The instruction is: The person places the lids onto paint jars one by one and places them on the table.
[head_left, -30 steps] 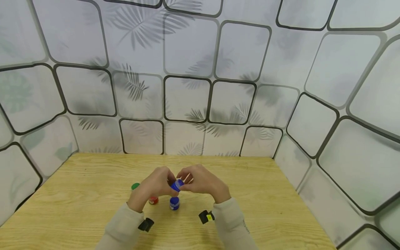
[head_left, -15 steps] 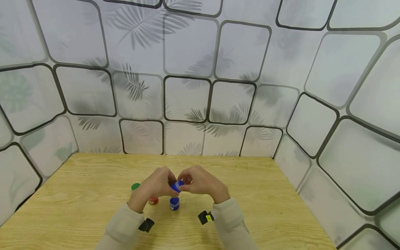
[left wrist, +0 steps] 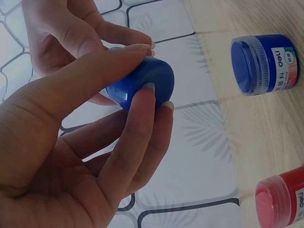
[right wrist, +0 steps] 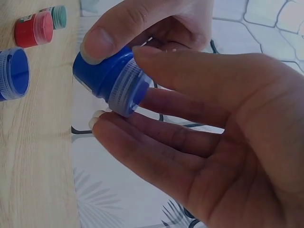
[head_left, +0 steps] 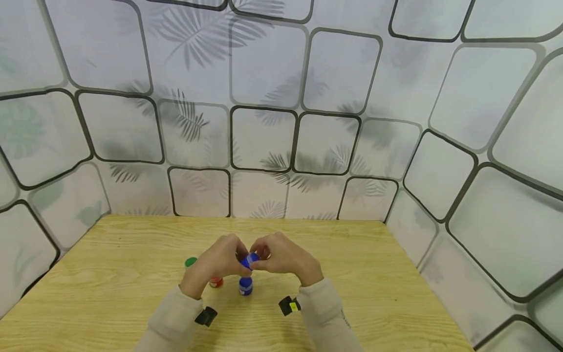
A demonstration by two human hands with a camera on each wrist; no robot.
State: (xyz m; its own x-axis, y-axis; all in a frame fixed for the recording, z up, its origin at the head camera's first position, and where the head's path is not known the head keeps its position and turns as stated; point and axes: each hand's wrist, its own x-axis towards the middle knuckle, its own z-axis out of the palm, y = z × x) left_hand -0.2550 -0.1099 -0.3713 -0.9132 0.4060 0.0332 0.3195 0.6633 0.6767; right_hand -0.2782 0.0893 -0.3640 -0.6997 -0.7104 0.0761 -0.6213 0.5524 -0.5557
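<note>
Above the table, my left hand (head_left: 220, 256) grips the body of a small blue paint jar (right wrist: 102, 76) between thumb and fingers. From the other side my right hand (head_left: 283, 254) pinches the jar's clear ridged lid (right wrist: 127, 88), thumb on top and fingers beneath. The jar is tilted, its lid end toward the right hand. In the left wrist view the jar's blue base faces out, and fingers hide much of its lid. Below the hands a second blue paint jar (head_left: 246, 286) stands upright on the table with its lid on.
Left of the standing blue jar is a red paint jar (head_left: 216, 282), partly behind the left hand. Farther left, a green-topped jar (head_left: 190, 262) shows beside the left wrist. The wooden table (head_left: 374, 293) ends at a patterned curtain-like backdrop (head_left: 264, 142).
My right hand's fingers have closed in around the lid and turned slightly against it. The left hand and the jars on the table have stayed in place.
</note>
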